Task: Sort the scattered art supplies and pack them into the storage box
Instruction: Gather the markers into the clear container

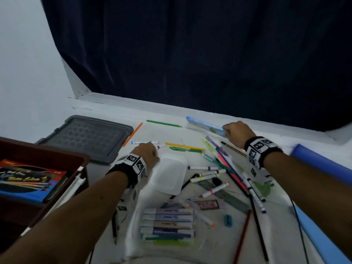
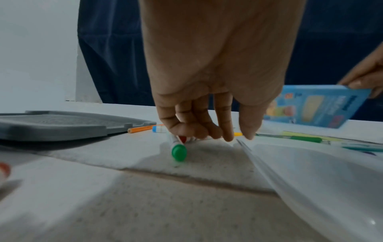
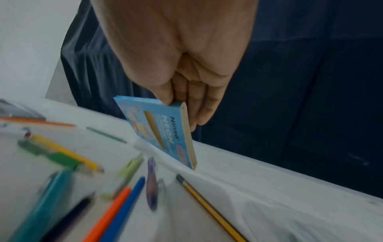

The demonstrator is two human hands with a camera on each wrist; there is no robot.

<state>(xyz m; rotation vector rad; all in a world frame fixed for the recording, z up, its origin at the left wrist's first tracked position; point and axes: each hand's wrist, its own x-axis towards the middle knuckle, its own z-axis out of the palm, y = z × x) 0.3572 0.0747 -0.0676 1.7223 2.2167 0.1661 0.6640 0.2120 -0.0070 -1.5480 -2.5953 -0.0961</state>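
Note:
My left hand (image 1: 147, 152) (image 2: 196, 131) is down on the white cloth. Its curled fingers grip a white marker with a green cap (image 2: 178, 151), and a red-capped marker lies under them too. My right hand (image 1: 235, 132) (image 3: 186, 106) pinches the near end of a flat blue box of neon colours (image 1: 203, 124) (image 2: 317, 108) (image 3: 159, 131). The box is tilted up, with its lower corner on the cloth by the far edge. The brown storage box (image 1: 47, 149) stands at the left and holds a watercolour pack (image 1: 28, 180).
A grey lid (image 1: 85, 136) lies beyond the storage box. A white plastic container (image 1: 169, 172) sits just right of my left wrist. Several loose pens and pencils (image 1: 224, 168) cover the middle, with a clear pouch of markers (image 1: 167, 223) near me. A blue roll (image 1: 322, 164) lies at the right.

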